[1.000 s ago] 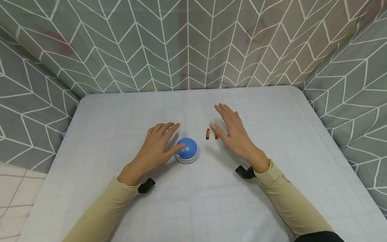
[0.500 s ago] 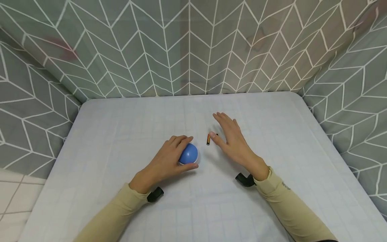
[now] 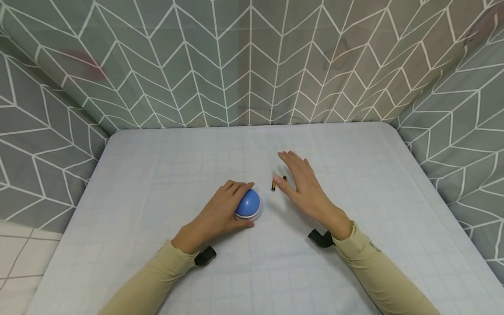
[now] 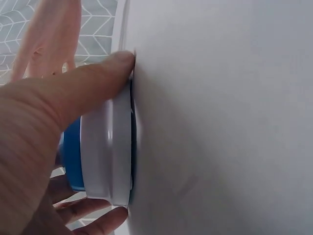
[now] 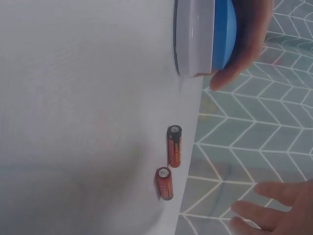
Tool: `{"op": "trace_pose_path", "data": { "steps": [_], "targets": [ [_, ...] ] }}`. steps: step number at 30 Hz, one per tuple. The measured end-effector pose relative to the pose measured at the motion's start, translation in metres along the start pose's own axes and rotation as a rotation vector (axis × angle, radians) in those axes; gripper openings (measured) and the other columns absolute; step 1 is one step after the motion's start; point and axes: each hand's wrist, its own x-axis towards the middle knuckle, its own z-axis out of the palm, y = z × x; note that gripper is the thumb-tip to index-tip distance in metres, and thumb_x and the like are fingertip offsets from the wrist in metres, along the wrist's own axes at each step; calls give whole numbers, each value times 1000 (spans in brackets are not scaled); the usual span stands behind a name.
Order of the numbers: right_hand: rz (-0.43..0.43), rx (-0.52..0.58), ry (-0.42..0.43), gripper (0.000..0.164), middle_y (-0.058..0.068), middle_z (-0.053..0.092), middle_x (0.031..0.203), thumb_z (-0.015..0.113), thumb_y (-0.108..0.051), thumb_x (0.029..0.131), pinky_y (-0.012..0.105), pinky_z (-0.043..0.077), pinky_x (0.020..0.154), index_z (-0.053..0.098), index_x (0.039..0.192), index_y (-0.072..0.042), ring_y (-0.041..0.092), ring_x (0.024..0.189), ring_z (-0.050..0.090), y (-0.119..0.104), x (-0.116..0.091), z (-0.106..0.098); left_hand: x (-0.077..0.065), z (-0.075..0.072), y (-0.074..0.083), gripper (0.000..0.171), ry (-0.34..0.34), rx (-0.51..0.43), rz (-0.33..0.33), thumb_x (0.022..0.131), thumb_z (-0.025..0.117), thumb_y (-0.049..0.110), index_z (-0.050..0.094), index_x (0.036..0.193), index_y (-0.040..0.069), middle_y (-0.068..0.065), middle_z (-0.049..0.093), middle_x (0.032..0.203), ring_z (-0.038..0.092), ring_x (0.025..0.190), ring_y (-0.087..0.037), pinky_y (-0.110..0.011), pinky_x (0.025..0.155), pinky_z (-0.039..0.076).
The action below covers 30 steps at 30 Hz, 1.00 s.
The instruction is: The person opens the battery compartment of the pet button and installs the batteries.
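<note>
A round push button point(image 3: 249, 203) with a blue dome and a white base sits on the white table, left of the middle. My left hand point(image 3: 218, 208) grips it from the left. In the left wrist view the thumb lies along one side of the white base point(image 4: 105, 147) and fingertips reach its other side, down at the tabletop. My right hand point(image 3: 305, 190) hovers with its fingers extended, holding nothing. Under its thumb are two red-and-black AA-type batteries; the right wrist view shows the nearer-to-button battery point(image 5: 174, 147) and the other battery point(image 5: 165, 183) side by side.
The table point(image 3: 177, 157) has a white, faintly gridded cover. Behind it and at both sides hangs a grey-green curtain point(image 3: 197, 65) with white chevron lines. A dark wrist camera point(image 3: 205, 256) sits at the left sleeve, and another wrist camera point(image 3: 320, 238) at the right.
My left hand has moved right and closed around the push button, thumb going from over the dome to the base's near side. The right hand stays nearly still over the batteries; the view has shifted slightly.
</note>
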Motion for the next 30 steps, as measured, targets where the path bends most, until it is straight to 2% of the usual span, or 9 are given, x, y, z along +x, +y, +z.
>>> {"op": "trace_pose_path", "data": {
  "steps": [6, 9, 14, 18, 22, 27, 30],
  "targets": [
    [-51, 26, 3, 61, 2, 31, 159, 48, -47, 102, 59, 12, 119, 34, 154, -17, 26, 150, 23, 1, -1, 1, 1, 1, 2, 90, 51, -82, -14, 66, 90, 45, 49, 139, 11, -3, 58, 127, 51, 118, -17, -39, 98, 50],
    [-61, 36, 6, 60, 2, 33, 158, 47, -47, 103, 59, 12, 119, 34, 153, -18, 26, 150, 24, 0, -1, 2, 1, 0, 4, 85, 77, -160, -55, 66, 89, 45, 52, 135, 12, -2, 58, 122, 55, 111, -16, -39, 93, 53],
    [-55, 48, -1, 60, 0, 37, 156, 44, -49, 103, 54, 13, 121, 35, 153, -17, 21, 149, 27, -2, -2, 2, 0, -9, 6, 76, 106, -334, -154, 68, 87, 46, 54, 131, 19, 2, 60, 118, 60, 103, -14, -38, 88, 54],
    [-52, 59, -18, 61, -5, 37, 155, 50, -49, 101, 49, 20, 121, 34, 154, -21, 17, 146, 31, -5, -2, 3, 2, -17, 5, 65, 83, -491, -230, 73, 85, 43, 56, 128, 25, 5, 62, 121, 62, 102, -16, -38, 87, 53],
    [-60, 69, -30, 63, -13, 35, 154, 54, -49, 99, 48, 29, 116, 33, 154, -27, 11, 144, 32, -8, -2, 3, 3, -21, 4, 58, 47, -603, -288, 78, 82, 43, 57, 128, 26, 5, 61, 124, 62, 104, -20, -41, 88, 53],
    [-76, 65, -39, 62, -14, 36, 153, 54, -49, 98, 49, 32, 113, 33, 153, -30, 10, 142, 34, -11, -3, 2, 2, -23, 3, 55, 26, -685, -298, 81, 79, 42, 57, 128, 25, 3, 60, 124, 61, 105, -20, -41, 91, 52],
    [-81, 67, -51, 61, -13, 38, 152, 54, -50, 98, 47, 34, 109, 32, 153, -34, 14, 128, 46, -12, -4, 2, 2, -23, 3, 52, 7, -742, -297, 83, 77, 42, 57, 128, 24, 1, 60, 124, 60, 105, -20, -40, 91, 51]
  ]
}}
